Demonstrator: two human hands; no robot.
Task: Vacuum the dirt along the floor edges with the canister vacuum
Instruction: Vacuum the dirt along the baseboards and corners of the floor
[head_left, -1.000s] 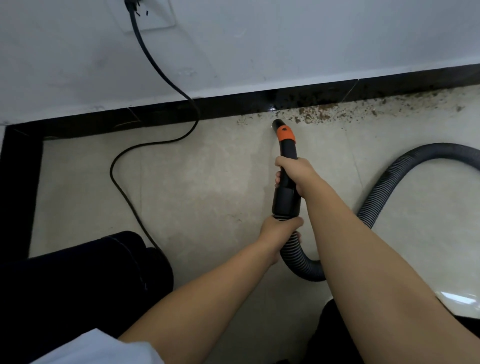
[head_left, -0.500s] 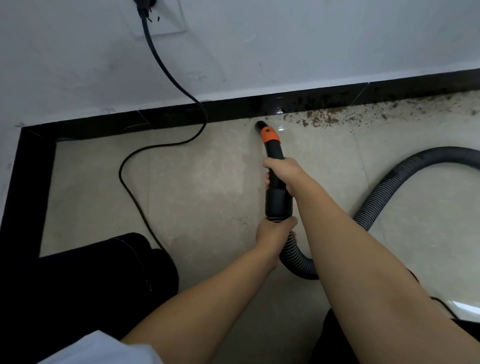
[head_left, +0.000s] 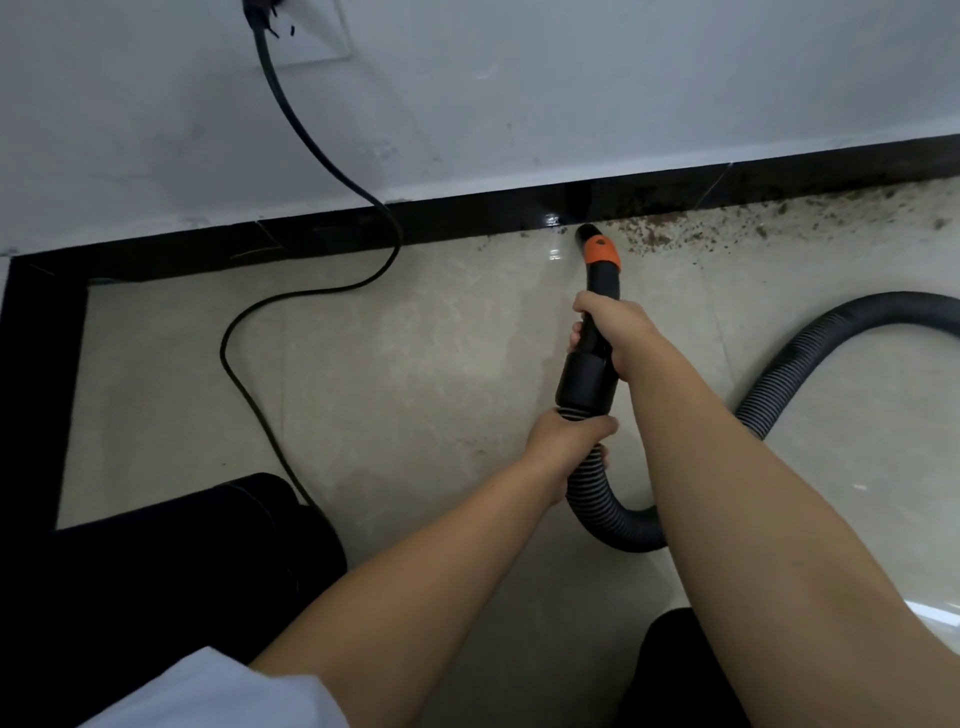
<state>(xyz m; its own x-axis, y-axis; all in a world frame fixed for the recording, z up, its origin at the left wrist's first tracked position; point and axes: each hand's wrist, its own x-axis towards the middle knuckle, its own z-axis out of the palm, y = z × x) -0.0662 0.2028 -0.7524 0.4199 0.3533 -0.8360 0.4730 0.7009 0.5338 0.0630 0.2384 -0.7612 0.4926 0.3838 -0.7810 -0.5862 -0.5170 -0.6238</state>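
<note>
A black vacuum nozzle (head_left: 597, 291) with an orange band points at the foot of the black baseboard (head_left: 467, 218), its tip touching the floor at the left end of a strip of brown dirt (head_left: 727, 228). My right hand (head_left: 613, 327) grips the nozzle's black tube just below the orange band. My left hand (head_left: 566, 441) holds the ribbed grey hose (head_left: 608, 504) where it joins the nozzle. The hose loops under my right arm and runs off to the right edge. The canister is out of view.
A black power cord (head_left: 311, 291) hangs from a wall socket (head_left: 291, 26) and snakes across the beige tiles to my left knee (head_left: 208, 545). The baseboard turns a corner at far left. My right knee (head_left: 680, 670) is at the bottom.
The nozzle tip has slid right along the baseboard from the clean stretch to the edge of the dirt. Both hands keep their grips.
</note>
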